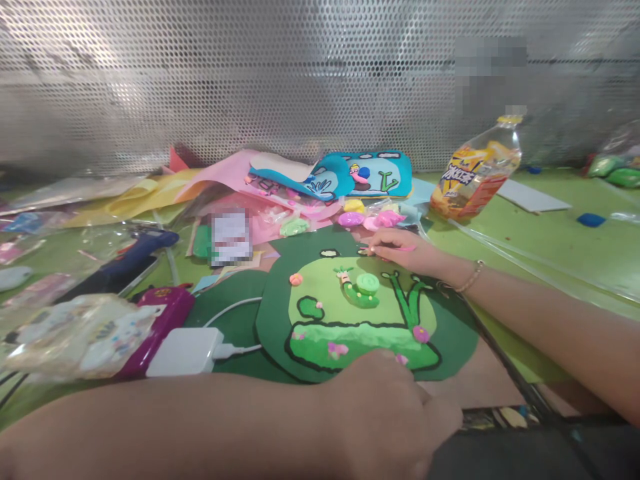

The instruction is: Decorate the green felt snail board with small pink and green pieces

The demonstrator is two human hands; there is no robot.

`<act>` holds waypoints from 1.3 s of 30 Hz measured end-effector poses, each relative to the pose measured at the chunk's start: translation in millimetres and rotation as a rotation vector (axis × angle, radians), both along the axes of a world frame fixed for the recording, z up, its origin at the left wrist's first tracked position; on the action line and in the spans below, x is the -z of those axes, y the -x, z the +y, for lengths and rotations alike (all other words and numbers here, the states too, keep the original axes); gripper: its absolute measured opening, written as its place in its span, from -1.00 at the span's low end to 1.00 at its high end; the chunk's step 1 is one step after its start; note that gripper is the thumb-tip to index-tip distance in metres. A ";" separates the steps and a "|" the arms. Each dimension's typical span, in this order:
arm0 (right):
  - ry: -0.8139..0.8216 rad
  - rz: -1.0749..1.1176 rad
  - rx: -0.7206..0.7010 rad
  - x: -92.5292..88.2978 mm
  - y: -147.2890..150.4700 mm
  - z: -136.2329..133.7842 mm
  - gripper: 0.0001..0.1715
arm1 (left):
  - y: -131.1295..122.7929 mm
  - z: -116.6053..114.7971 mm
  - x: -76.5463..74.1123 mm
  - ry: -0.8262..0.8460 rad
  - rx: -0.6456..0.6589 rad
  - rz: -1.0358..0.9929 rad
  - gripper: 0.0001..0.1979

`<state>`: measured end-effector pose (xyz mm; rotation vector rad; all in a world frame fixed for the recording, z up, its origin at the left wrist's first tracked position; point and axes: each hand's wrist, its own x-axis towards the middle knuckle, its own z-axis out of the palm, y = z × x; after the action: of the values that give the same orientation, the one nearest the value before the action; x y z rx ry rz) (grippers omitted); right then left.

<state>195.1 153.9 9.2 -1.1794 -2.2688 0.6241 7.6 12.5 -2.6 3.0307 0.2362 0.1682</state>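
A dark green paper board point(273, 303) with a light green centre lies in front of me, bearing a clay snail point(361, 293), a clay plant point(407, 300) and a black-outlined green strip with small flowers. At the top edge of the board, my right hand point(395, 250) pinches a thin pink tool point(403, 249), its tip by a small black-outlined white shape. My left hand point(390, 417) rests at the board's near edge, its fingers curled together; whether anything is under them is hidden.
Blue clay pictures point(385, 175) and pink clay packs point(383, 220) lie behind the board. A drink bottle point(475, 173) leans at the back right. To the left are a white charger point(185, 351) with cable, a magenta case point(167, 307) and a plastic packet point(85, 333).
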 end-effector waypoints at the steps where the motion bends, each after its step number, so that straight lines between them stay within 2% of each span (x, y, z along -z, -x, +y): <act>1: -0.001 -0.002 -0.005 0.1 -0.2 0.2 -0.78 | 0.1 0.1 -0.3 -0.001 0.000 0.002 -0.85; 16: -0.070 -0.040 -0.128 3.9 -3.1 5.0 -0.75 | 0.3 0.7 -6.2 0.055 0.001 0.027 -0.80; 26: -0.065 -0.048 -0.139 3.9 -3.0 5.5 -0.73 | -1.3 0.7 -7.8 0.059 0.005 0.082 -0.80; 39: -0.072 -0.068 -0.140 4.0 -2.5 5.2 -0.75 | -0.1 0.7 -5.3 0.042 0.004 0.034 -0.80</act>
<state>197.6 159.1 5.2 -1.0293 -2.4260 0.5563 7.7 13.2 2.7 2.9943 0.2334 0.1094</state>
